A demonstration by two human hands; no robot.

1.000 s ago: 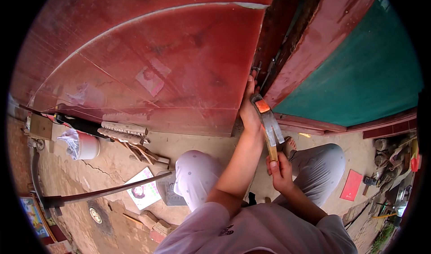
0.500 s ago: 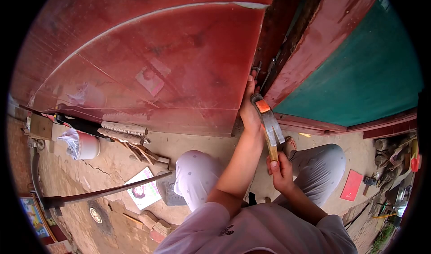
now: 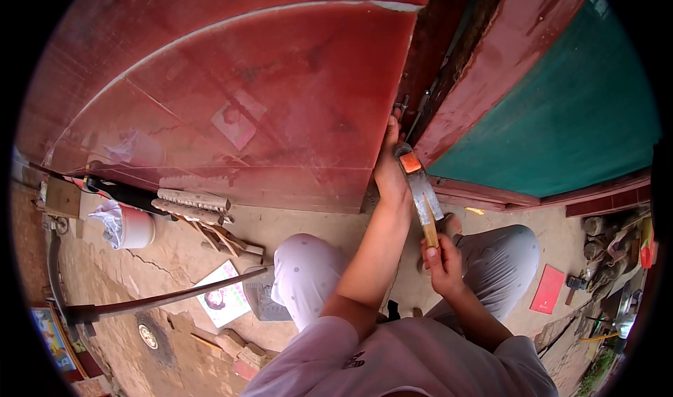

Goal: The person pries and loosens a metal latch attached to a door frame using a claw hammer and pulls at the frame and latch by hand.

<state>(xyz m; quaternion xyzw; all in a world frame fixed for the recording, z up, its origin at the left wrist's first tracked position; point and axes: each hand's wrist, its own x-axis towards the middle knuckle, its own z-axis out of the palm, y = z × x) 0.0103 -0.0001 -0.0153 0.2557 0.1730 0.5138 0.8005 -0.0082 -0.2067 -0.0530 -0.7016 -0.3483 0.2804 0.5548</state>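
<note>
I have my right hand [image 3: 446,265] closed round the hammer [image 3: 423,197], whose long axis runs from five to eleven o'clock. My left hand [image 3: 389,169], its grip hidden, is nearer the metal fitting [image 3: 404,103], just beyond at one o'clock.

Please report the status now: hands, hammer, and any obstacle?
Right hand grips hammer by its handle. Left hand up near metal bolt, grip unclear. Left wrist close to hammer's head, possibly in the way.
</note>
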